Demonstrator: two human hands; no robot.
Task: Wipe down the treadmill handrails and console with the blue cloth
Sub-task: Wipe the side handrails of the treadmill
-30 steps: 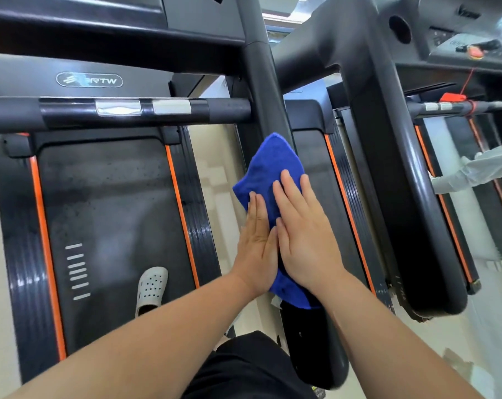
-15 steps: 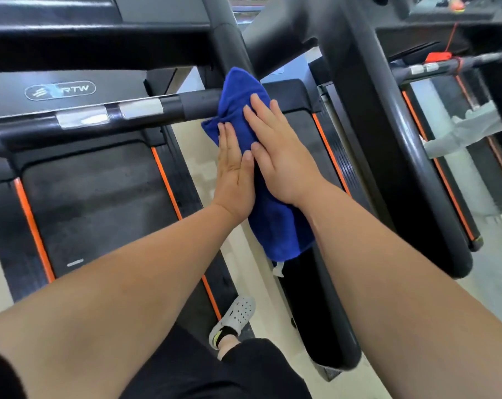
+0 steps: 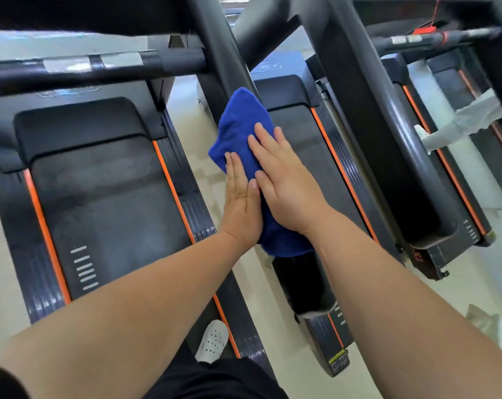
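The blue cloth point(image 3: 244, 131) is draped over the treadmill's right side handrail point(image 3: 221, 67), a black sloping bar. My left hand point(image 3: 241, 200) lies flat against the cloth's left side, fingers straight. On the cloth's right side my right hand point(image 3: 284, 182) presses with its fingers spread flat. The two hands sandwich the cloth and the rail between them. The rail's lower end point(image 3: 304, 286) shows below the cloth. A horizontal front handlebar point(image 3: 100, 67) with silver sensor plates crosses at upper left.
The treadmill belt point(image 3: 108, 214) with orange trim lies at left, and my white shoe point(image 3: 212, 341) stands on its side rail. A second treadmill's thick black rail point(image 3: 388, 133) runs at right. White packing material point(image 3: 457, 125) sits at far right.
Both hands and the cloth slid up the rail toward the crossbar, then came back down to about the middle of the rail. The camera view shifted with them.
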